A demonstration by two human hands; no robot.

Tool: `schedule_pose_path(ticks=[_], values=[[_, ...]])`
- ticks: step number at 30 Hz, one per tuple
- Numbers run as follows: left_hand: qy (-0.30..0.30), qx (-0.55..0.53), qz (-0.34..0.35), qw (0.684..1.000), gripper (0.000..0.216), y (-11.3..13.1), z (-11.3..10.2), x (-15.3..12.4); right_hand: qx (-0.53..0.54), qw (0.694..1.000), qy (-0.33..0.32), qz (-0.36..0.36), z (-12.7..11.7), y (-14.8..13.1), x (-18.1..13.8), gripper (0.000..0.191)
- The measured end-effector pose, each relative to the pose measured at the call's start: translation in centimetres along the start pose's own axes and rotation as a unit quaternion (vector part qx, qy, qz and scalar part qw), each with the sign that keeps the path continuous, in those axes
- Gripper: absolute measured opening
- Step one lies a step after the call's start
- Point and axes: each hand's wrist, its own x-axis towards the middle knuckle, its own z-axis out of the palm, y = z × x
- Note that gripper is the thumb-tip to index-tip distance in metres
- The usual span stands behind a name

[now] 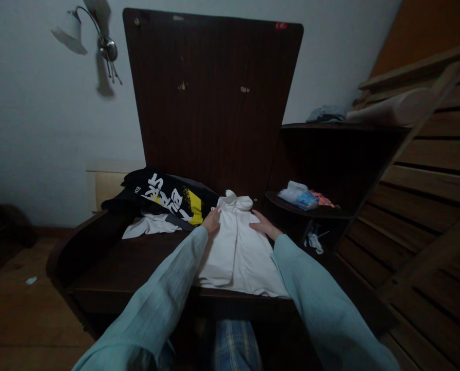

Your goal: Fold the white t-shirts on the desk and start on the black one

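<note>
A white collared shirt (233, 247) lies front up on the dark wooden desk (109, 263), its collar at the far end and its hem at the near edge. On the left side of the shirt, just below the collar, rests my left hand (211, 220) with fingers extended along the fabric. My right hand (264, 225) touches the opposite side at about the same height, its fingers stretched and apart. Neither hand appears to grip the cloth. Left of the shirt is a heap of clothes with a black printed garment (168, 196) above a white cloth (152, 225).
A tall dark back panel (214, 103) rises behind the desk. On the right, a corner shelf (330, 211) holds plastic packs (299, 196). Wooden slats (415, 196) lean at the far right. A wall lamp (73, 33) hangs at upper left.
</note>
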Motion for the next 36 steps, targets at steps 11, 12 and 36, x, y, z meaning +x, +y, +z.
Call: schedule_pose_path(ticks=[11, 12, 36], values=[[-0.212, 0.147, 0.146, 0.955, 0.041, 3.9, -2.2, -13.4, -0.21, 0.966, -0.087, -0.124, 2.1, 0.4, -9.7, 0.011], [-0.237, 0.15, 0.16, 0.946, 0.048, 4.1, -2.0, -14.5, -0.218, 0.962, -0.11, -0.125, 2.6, 0.2, -10.7, 0.015], [-0.117, 0.13, 0.155, 0.972, 0.055, 4.0, -1.5, -20.5, 0.302, 0.926, -0.166, 0.154, 7.9, -2.4, -13.8, 0.024]])
